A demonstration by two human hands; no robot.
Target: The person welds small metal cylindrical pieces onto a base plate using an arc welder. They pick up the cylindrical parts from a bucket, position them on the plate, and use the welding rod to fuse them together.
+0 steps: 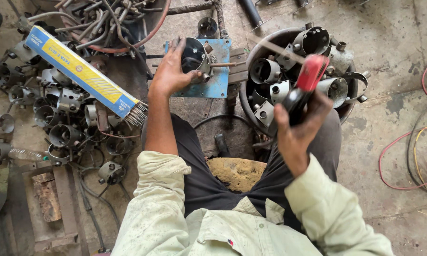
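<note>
Top centre of the frame: the left hand (pixel 171 71) rests fingers spread on a metal cup part (pixel 195 55) atop a blue plate (pixel 217 78). Right of centre, the right hand (pixel 299 128) grips a red-and-black tool handle (pixel 304 86) before a tub of similar parts (pixel 351 108).

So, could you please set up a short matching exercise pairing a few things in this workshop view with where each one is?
Things:
1. electrode holder
2. metal cup
3. box of welding rods
4. round tub of metal parts

Places:
A. lying slanted over loose parts on the floor, rods sticking out of its open end
B. gripped in the right hand
C. on the blue plate, under the left hand
D. behind the right hand, beside the blue plate

Pairs: 1-B, 2-C, 3-A, 4-D
</note>
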